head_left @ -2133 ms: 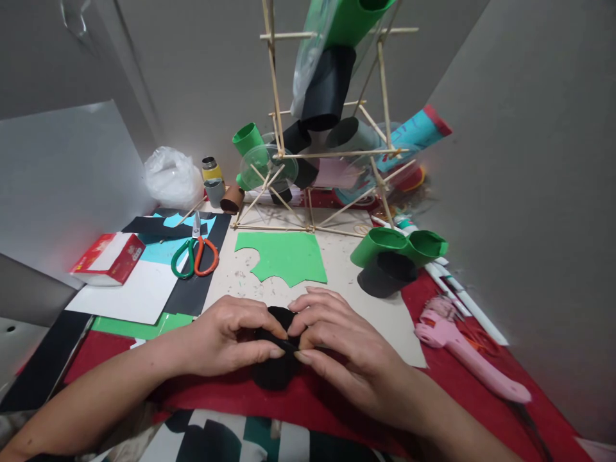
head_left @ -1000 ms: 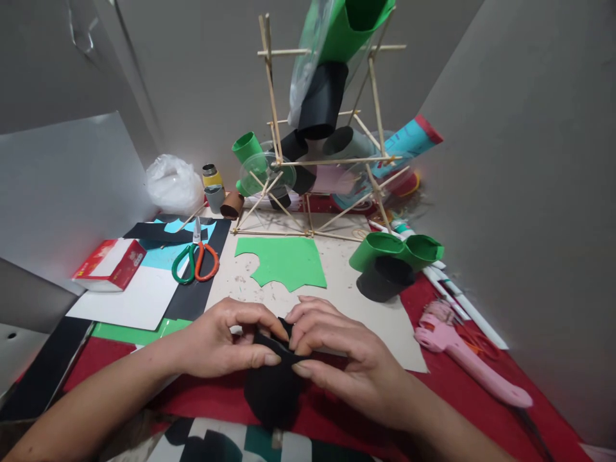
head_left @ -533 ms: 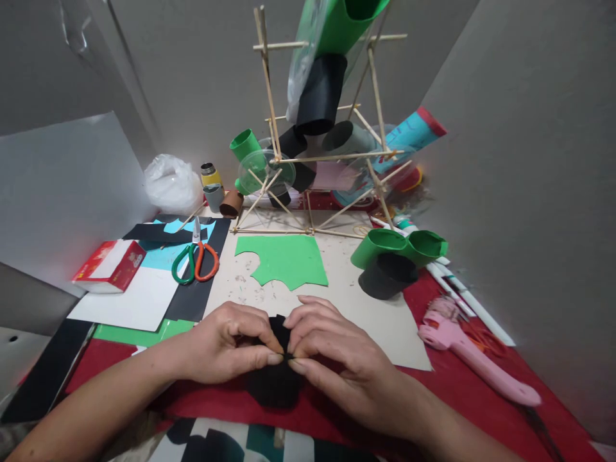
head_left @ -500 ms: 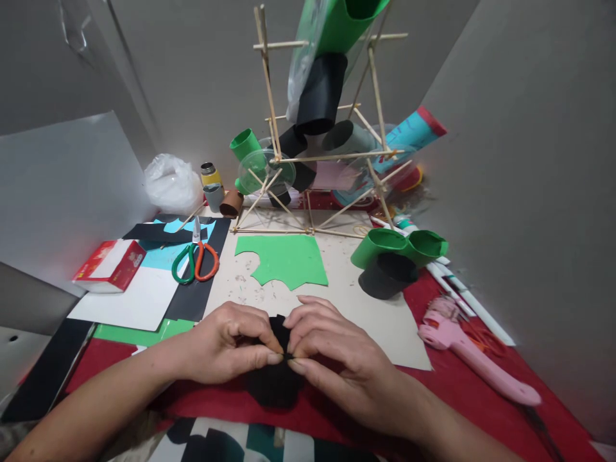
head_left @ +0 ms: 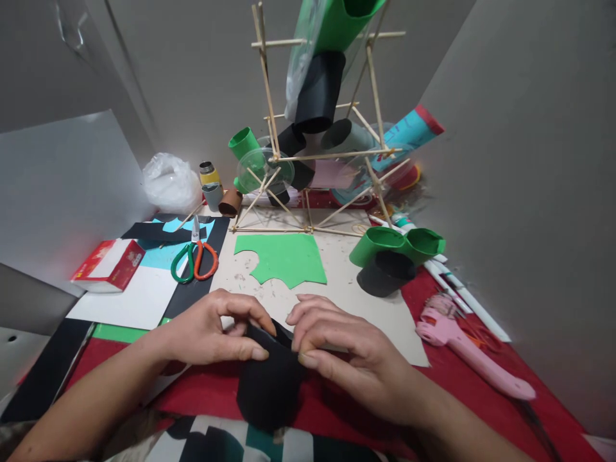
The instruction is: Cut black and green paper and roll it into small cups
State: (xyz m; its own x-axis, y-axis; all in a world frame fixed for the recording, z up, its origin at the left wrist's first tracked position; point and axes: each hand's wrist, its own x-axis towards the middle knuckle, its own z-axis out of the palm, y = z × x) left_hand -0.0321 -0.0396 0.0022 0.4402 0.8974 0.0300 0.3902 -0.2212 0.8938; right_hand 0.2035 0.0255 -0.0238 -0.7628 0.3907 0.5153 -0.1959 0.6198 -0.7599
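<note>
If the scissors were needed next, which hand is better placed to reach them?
Probably the left hand: the scissors lie just beyond it, while the right hand is farther across. Both hold the black tube.

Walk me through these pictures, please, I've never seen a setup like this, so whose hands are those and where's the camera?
There's no machine here: you're seeing a person's own two bare hands. Every picture comes from one camera worn on that person's head, looking forward and down.

The left hand and right hand both pinch the upper edge of a black tube.

Beyond them, a beige board lies on a red covering. On the board are a green sheet with cut edges and a frame of thin sticks. To the left are scissors and a red box; to the right, a pink tool that looks like a glue gun.
</note>
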